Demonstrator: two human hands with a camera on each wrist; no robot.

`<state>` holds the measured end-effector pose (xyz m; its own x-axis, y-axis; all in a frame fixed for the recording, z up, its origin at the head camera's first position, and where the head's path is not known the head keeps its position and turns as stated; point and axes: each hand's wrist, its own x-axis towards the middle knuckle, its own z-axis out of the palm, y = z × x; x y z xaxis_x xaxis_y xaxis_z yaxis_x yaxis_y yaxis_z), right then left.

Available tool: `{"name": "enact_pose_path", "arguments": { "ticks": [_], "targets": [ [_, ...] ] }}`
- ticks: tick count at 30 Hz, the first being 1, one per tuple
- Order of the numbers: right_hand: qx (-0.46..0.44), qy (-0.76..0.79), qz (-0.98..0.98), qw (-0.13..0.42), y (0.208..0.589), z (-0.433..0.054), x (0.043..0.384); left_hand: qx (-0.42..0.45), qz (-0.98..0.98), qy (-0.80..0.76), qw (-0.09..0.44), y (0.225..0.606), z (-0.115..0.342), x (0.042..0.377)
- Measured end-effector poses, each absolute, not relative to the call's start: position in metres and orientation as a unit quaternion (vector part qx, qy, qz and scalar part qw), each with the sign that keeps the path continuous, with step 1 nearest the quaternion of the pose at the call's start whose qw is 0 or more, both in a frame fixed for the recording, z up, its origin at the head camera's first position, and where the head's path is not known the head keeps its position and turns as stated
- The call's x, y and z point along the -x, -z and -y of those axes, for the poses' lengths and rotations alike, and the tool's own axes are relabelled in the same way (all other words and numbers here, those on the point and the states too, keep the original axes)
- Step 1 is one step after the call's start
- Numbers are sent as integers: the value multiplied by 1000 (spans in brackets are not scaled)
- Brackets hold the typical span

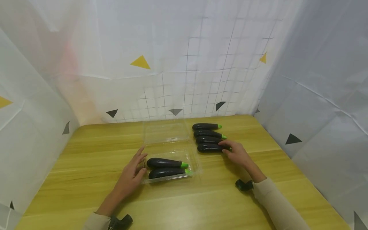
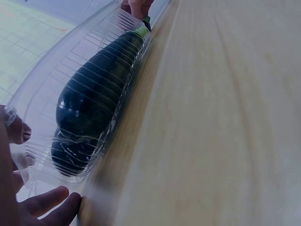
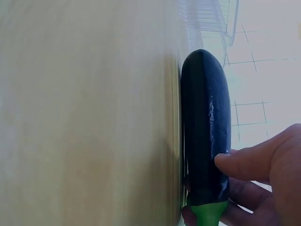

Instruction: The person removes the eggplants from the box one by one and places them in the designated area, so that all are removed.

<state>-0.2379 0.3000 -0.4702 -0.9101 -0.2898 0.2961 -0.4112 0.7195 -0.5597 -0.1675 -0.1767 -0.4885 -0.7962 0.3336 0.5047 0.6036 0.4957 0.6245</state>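
Note:
An open clear plastic clamshell box point(image 1: 172, 179) holds two dark eggplants with green stem ends, the front eggplant point(image 1: 166, 172) and the rear eggplant point(image 1: 165, 163). My left hand point(image 1: 130, 175) touches the box's left end, fingers spread around its corner. Through the ribbed plastic wall, an eggplant point(image 2: 94, 89) shows in the left wrist view. To the right of the box, my right hand point(image 1: 237, 155) pinches the nearest eggplant point(image 1: 210, 148) of a row close to its green end. The thumb point(image 3: 244, 162) presses on its side in the right wrist view, and other fingers curl behind it.
Behind the gripped one lie more loose eggplants, the farthest eggplant point(image 1: 205, 126) near the back wall. The box's raised lid point(image 1: 165, 131) lies back on the wooden table point(image 1: 95, 153). White sheets point(image 1: 115, 38) with triangle marks enclose the back and sides.

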Motion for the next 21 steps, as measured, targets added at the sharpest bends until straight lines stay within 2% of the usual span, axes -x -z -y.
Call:
{"name": "enact_pose_path", "arguments": {
  "ticks": [8, 21],
  "targets": [
    [-189, -314, 926, 94, 471, -301, 237, 276, 850, 419, 161, 489, 177, 167],
    [-198, -286, 929, 123, 474, -301, 238, 274, 850, 419, 165, 489, 176, 167]
  ]
}}
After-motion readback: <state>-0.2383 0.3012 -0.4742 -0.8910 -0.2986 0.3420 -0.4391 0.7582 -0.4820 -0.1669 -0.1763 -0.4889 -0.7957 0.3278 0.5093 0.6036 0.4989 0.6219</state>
